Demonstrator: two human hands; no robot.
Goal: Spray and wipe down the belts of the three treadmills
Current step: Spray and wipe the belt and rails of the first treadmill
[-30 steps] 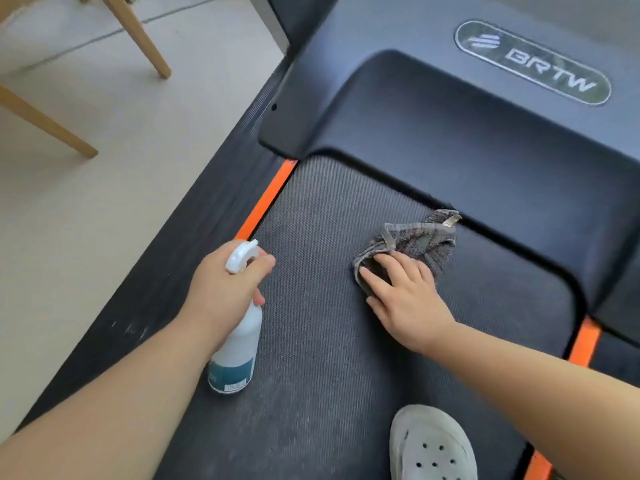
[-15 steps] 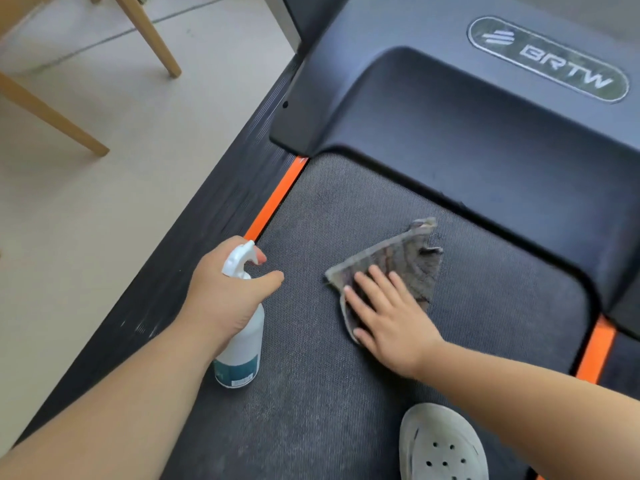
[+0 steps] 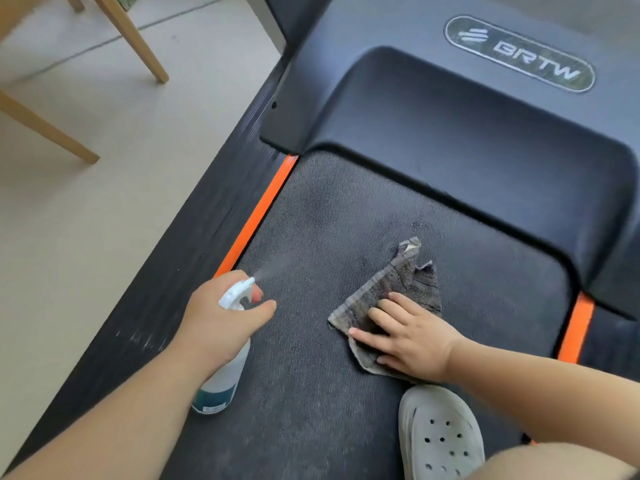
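Observation:
The dark textured treadmill belt (image 3: 322, 220) runs between orange side strips (image 3: 258, 216). My left hand (image 3: 218, 317) grips a white spray bottle (image 3: 225, 375) with a teal label, a finger on the trigger, and a faint mist leaves the nozzle toward the belt. My right hand (image 3: 408, 337) lies flat, fingers spread, pressing a grey-brown cloth (image 3: 405, 282) onto the belt's middle.
The treadmill's dark motor cover (image 3: 467, 126) with a BRTW badge (image 3: 519, 53) rises just beyond the belt. A grey clog (image 3: 440, 434) stands on the belt near my right hand. Wooden furniture legs (image 3: 138, 43) stand on the beige floor (image 3: 104, 209) at left.
My right hand has slid the cloth back toward me and it has spread out flatter. The left hand has squeezed the trigger, and mist now shows at the nozzle.

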